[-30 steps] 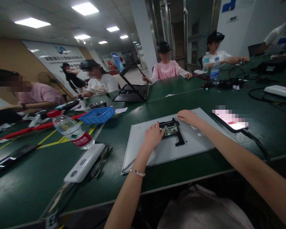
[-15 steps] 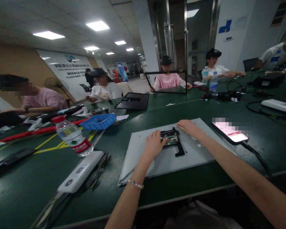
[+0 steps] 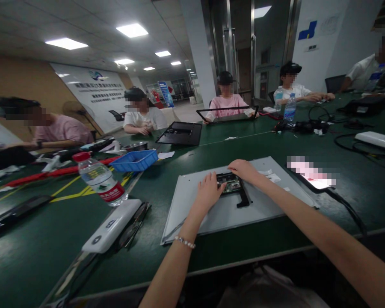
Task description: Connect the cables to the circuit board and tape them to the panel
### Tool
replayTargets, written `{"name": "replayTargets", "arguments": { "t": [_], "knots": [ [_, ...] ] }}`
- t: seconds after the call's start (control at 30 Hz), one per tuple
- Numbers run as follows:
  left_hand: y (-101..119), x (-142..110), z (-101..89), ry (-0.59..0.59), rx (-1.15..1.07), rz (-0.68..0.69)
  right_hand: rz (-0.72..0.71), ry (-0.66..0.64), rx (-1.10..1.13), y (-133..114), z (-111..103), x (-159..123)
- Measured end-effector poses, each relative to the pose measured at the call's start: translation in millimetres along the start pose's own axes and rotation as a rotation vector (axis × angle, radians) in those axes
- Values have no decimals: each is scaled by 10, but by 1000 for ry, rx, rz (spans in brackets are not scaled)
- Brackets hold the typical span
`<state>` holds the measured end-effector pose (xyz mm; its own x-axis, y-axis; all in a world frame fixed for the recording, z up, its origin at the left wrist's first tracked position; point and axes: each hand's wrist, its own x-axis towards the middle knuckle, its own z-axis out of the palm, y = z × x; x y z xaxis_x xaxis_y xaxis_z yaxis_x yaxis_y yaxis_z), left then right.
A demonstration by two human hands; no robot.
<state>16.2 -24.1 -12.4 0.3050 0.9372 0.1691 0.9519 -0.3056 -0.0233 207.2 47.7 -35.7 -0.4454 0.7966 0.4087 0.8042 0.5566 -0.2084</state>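
Note:
A flat grey panel (image 3: 192, 209) lies on the green table before me. On it rests a black plastic bracket (image 3: 243, 199) around a green circuit board (image 3: 233, 185). My left hand (image 3: 209, 190) lies over the bracket's left side, fingers stretched forward and the thumb apart at the board's edge. My right hand (image 3: 244, 169) is at the bracket's far edge with its fingers drawn together; whatever is under those fingertips is hidden. Small white labels (image 3: 273, 176) are on the panel, right of my right hand.
Left of the panel are a white power bank (image 3: 112, 226), glasses (image 3: 134, 224), a water bottle (image 3: 102, 182) and a blue tray (image 3: 136, 160). A cabled phone (image 3: 309, 174) lies to the right. Across the table, a person in pink holds a black frame (image 3: 227, 121); several others sit around.
My right hand has shifted left along the bracket's far edge, uncovering more white labels. My left hand stays on the bracket. Across the table, the black frame has been tilted lower.

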Motion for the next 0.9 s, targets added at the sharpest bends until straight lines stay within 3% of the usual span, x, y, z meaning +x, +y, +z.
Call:
{"name": "replayTargets", "arguments": {
  "t": [0.43,0.9],
  "knots": [
    [87,-24,66,18,-6,-66,6,-99,92,34,-17,-38],
    [59,-9,98,25,-29,-106,26,48,312,194,174,-21]
  ]
}}
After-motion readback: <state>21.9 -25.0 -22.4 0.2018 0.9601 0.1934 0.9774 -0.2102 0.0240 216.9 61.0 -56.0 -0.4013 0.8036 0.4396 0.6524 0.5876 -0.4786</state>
